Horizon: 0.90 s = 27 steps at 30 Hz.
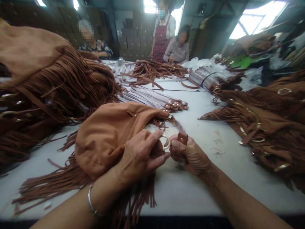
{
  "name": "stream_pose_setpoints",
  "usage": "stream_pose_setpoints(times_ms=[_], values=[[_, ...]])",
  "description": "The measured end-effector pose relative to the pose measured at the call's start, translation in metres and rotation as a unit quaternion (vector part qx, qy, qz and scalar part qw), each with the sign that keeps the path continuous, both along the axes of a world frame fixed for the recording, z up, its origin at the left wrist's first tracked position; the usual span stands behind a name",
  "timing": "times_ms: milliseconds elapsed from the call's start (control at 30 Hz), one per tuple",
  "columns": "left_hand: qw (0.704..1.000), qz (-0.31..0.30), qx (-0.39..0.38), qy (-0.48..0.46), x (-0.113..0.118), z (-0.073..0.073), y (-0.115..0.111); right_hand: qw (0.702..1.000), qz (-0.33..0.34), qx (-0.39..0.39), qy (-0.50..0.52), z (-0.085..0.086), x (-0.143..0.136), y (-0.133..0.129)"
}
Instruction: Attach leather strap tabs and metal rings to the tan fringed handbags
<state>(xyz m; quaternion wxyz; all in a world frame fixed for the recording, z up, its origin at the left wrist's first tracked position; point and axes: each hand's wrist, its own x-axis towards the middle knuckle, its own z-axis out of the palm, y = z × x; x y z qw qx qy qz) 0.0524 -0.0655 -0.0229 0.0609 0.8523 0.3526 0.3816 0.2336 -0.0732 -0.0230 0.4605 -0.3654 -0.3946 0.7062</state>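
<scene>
A tan suede handbag (100, 136) with long fringe lies on the white table in front of me. My left hand (143, 152) is closed at the bag's right corner, gripping it beside a gold metal ring (165, 142) that stands out past the fingers. Just right of the ring, my right hand (190, 154) pinches the end of a brown leather strap (182, 139) with a small metal stud. Part of the strap is hidden in the palm. At the bag's far corner, a strap end is fastened to another gold ring (171, 119).
Fringed bags are heaped at the left (47, 70) and right (267, 124). Beyond my bag lie plastic-wrapped straps (154, 97) and a tangle of loose brown straps (154, 68). Several people are at the far side of the white table (214, 187), with stacked cartons (133, 41) behind.
</scene>
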Motion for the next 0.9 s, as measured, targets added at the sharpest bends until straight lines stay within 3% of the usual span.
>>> stream_pose_setpoints(times_ms=[267,367,467,633,800,900], values=[[0.998,0.044,0.025,0.035,0.005,-0.006,0.000,0.992,-0.057,0.080,-0.078,-0.003,-0.012,-0.010],[0.999,0.030,0.030,0.032,0.006,-0.006,-0.003,0.985,-0.057,0.115,-0.118,-0.003,-0.011,-0.010],[0.999,-0.002,0.028,0.039,0.008,-0.006,-0.006,0.969,0.019,0.156,-0.189,0.008,0.001,-0.002],[0.997,-0.033,0.069,0.029,0.012,-0.007,-0.004,0.915,0.176,0.184,-0.312,0.038,0.020,0.016],[0.996,-0.066,0.057,-0.001,0.010,0.001,-0.008,0.919,0.210,0.143,-0.301,0.048,0.015,0.021],[0.996,-0.056,0.058,-0.038,0.006,0.003,-0.010,0.929,0.194,0.132,-0.286,0.048,0.011,0.019]])
